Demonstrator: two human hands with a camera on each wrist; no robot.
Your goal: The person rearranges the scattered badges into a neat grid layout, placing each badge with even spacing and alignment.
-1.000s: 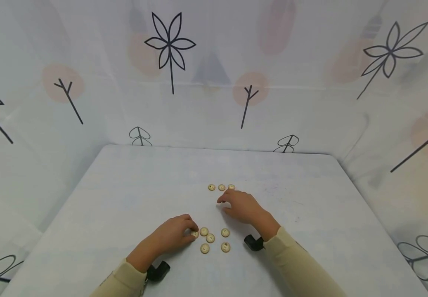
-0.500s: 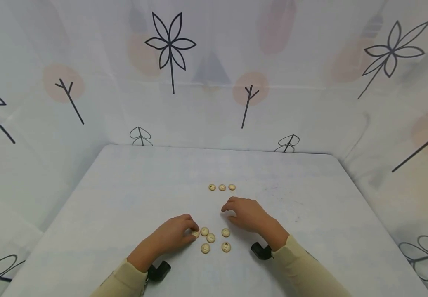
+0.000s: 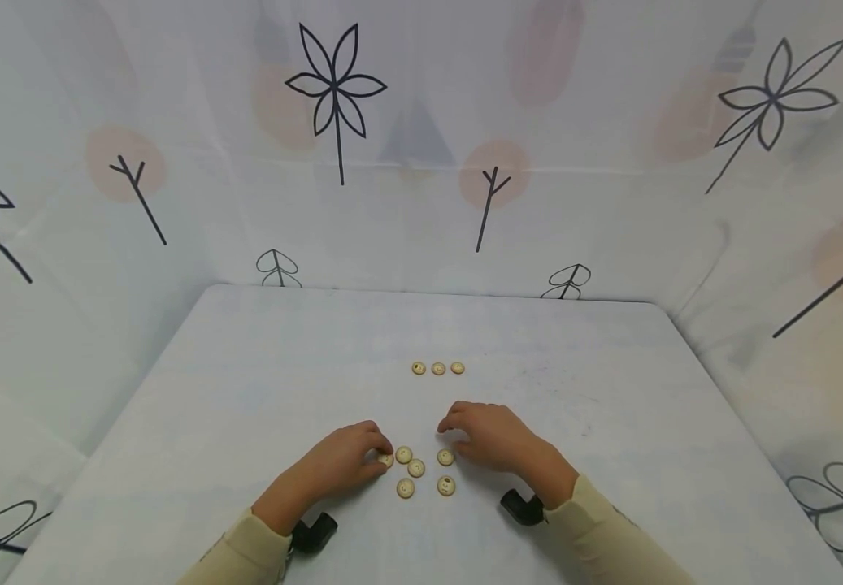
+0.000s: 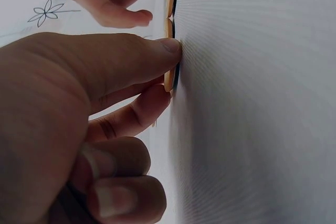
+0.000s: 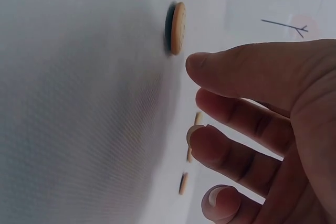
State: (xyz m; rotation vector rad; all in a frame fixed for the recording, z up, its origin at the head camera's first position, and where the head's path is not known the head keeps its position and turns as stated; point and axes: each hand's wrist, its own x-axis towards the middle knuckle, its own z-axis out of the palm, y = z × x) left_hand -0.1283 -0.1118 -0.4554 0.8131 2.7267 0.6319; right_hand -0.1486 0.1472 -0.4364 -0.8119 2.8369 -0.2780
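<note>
Here, a pale yellow, wood-like disc [image 3: 386,461], flat and round, is at the white tabletop [image 3: 282,349], pinched by the thumb and a finger of the left hand [image 3: 341,461]; whether it touches the surface cannot be told. Marks dot the disc faces, too small to read. Just beside it lies a group of three similar discs [image 3: 405,488], then a pair of discs [image 3: 446,486] to their right. The right hand [image 3: 494,439] is near the farther of that pair, fingers loosely bent and spread apart. Beyond, three discs [image 3: 439,368] form a straight row. Cream sleeves [image 3: 611,528] reach the wrists, each bearing a black device [image 3: 314,534]. Behind hangs smooth pale cloth [image 3: 406,227] printed with black line-drawn flowers.
</note>
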